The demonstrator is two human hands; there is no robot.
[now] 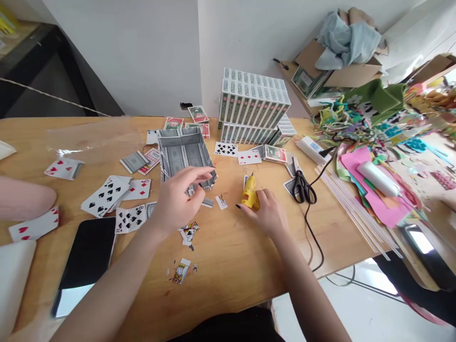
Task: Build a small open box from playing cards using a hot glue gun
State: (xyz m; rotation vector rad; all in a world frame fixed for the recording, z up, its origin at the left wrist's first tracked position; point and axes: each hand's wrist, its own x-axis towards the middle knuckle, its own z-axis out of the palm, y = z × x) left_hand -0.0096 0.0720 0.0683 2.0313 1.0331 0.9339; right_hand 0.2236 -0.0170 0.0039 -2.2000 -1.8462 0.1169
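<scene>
A tray-like box built from grey-backed playing cards [174, 159] stands near the middle of the table. My left hand [183, 197] is over its front right corner, fingers curled with thumb and fingertips close together; whatever may be between them is too small to make out. My right hand [265, 209] is wrapped round a yellow glue gun [250, 192], whose nozzle points away from me. Small cut card pieces [221, 202] lie between the hands, and a cut king piece [182, 271] lies nearer to me.
Stacked card packs [252, 107] rise at the back. Black scissors [302, 185], a cable and clear glue sticks [352, 209] are on the right. A phone [85, 261] and loose cards [107, 194] lie left. Another person's arm [24, 199] enters at the left edge.
</scene>
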